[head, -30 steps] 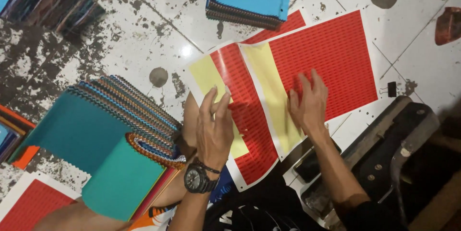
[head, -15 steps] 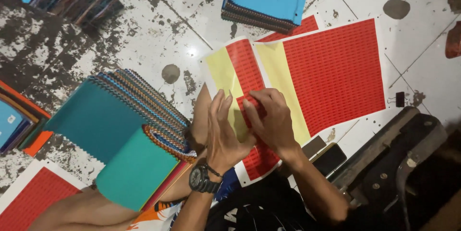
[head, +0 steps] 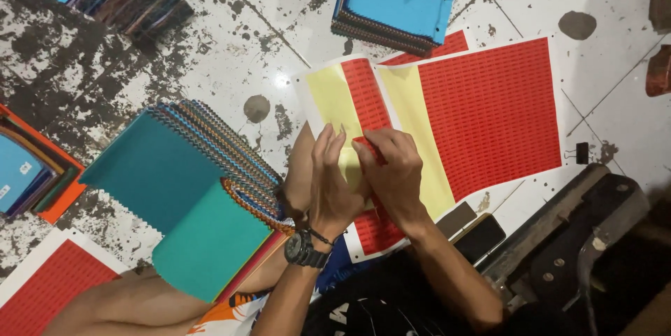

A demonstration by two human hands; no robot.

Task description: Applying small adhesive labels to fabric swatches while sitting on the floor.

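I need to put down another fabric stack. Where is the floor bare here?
Bare floor lies between the two blue-topped stacks, above the teal fan of swatches. More lies right of the red sticker sheet. It is crowded around both hands, left hand and right hand.

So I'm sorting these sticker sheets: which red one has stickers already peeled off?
The sheet under both hands: it alone shows bare yellow strips. The lower-left sheet is fully red.
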